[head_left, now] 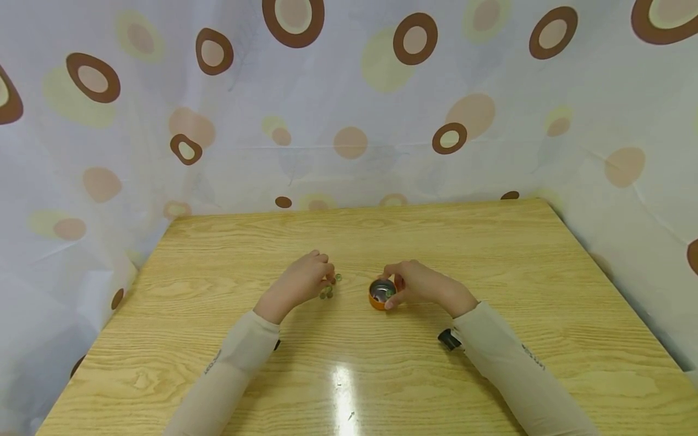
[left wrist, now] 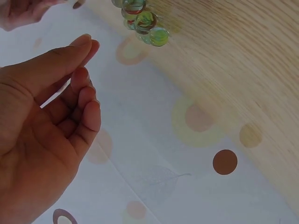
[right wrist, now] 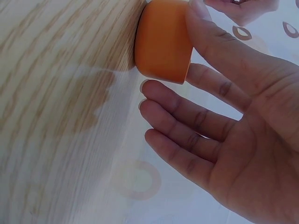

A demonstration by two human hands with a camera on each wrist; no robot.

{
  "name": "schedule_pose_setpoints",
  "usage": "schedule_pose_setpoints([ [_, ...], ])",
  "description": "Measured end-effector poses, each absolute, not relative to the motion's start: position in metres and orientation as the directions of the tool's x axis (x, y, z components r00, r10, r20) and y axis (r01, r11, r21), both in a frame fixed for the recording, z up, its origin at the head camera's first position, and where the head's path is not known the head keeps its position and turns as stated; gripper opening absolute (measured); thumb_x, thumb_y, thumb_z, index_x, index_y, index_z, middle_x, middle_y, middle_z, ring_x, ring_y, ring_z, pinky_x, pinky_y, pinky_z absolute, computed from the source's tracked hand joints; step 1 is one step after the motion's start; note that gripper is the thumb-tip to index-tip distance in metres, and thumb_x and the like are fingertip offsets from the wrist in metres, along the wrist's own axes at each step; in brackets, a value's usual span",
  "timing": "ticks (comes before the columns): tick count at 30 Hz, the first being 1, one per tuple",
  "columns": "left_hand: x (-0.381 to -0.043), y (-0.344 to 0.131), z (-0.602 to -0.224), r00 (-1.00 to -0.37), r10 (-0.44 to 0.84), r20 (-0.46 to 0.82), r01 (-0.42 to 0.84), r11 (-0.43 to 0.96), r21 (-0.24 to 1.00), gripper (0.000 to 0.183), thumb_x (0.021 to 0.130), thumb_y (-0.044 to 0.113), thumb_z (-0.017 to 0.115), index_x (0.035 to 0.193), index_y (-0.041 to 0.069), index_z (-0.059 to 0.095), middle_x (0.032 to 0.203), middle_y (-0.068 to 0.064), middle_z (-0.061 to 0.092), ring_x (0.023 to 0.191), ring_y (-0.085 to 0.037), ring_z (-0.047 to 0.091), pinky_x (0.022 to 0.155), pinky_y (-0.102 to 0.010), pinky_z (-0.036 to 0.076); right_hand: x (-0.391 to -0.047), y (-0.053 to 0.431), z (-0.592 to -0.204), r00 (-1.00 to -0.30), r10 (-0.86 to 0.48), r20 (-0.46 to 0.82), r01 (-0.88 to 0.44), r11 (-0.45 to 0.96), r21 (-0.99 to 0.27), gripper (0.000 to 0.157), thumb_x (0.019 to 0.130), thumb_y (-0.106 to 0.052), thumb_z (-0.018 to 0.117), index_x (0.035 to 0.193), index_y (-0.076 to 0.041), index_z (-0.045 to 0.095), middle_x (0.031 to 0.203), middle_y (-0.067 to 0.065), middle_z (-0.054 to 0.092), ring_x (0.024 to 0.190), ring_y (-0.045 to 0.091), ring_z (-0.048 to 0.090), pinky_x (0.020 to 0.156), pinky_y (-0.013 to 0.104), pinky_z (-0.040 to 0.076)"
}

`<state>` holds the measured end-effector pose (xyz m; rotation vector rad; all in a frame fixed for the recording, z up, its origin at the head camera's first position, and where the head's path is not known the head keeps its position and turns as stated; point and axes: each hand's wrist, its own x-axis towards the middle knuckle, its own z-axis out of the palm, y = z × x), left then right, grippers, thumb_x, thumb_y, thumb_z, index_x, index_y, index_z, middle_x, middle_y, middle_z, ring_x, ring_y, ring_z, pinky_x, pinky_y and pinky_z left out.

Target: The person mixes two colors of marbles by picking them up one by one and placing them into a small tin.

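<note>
Right hand (head_left: 428, 286) is at the small round bowl with orange outer wall and shiny silvery interior (right wrist: 163, 42); thumb on the near side by the rim, index finger on the far side, so the grip is a pinch clamped on the bowl, the other three fingers free of it; bowl sits upright on the pale wood-grain table (head_left: 338, 236); the hold looks meant to steady it, and pinching the side leaves the mouth uncovered.

Left hand (head_left: 302, 280) is beside the small clear-glass marbles with green and reddish swirls (left wrist: 145, 21); these lie bunched on the table, left of the bowl and apart from it, probably for easy reach of that hand; thumb and index tips look together or nearly so, other fingers curled; whether the tips truly meet cannot be told.

Views compared: head view alone shows the bowl's inside, with a greenish spot (head_left: 389, 293) that seems to be a marble, and one stray marble (head_left: 339, 277) just beyond the bunch; right wrist view gives the plain orange wall and the free fingers, but nothing of the contents; left wrist view gives the swirls, too small to read from the head, and shows no marble between thumb and index.
</note>
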<state>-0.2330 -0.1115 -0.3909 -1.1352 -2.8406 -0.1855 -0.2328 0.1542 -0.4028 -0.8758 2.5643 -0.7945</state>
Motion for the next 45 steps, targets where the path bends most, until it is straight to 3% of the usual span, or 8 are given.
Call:
schedule_pose_setpoints([
  [24,-0.2289,-0.1124,-0.3929,-0.803,0.586,-0.105,0.564,0.805,0.184,0.013,0.08,-0.005,0.073,0.078,0.007,0.067,0.085,-0.005,0.059,0.085,-0.023,0.053,0.076,-0.034,0.049,-0.2355,0.1558,-0.4031,-0.75,-0.655,-0.09,-0.488,0.64,-0.593,0.044,0.078,-0.023,0.08,0.11,0.0,0.062,0.072,0.0,0.056,0.063,0.011,0.048,0.06,0.026,0.043],
  [45,-0.2297,-0.1101,-0.4,-0.797,0.593,-0.113,0.572,0.802,0.171,0.012,0.08,-0.007,0.071,0.08,0.006,0.07,0.086,-0.006,0.064,0.089,-0.026,0.057,0.079,-0.035,0.051,-0.2349,0.1557,-0.4048,-0.752,-0.653,-0.089,-0.494,0.648,-0.579,0.044,0.078,-0.023,0.081,0.111,0.0,0.062,0.072,0.001,0.056,0.062,0.01,0.046,0.059,0.025,0.042],
])
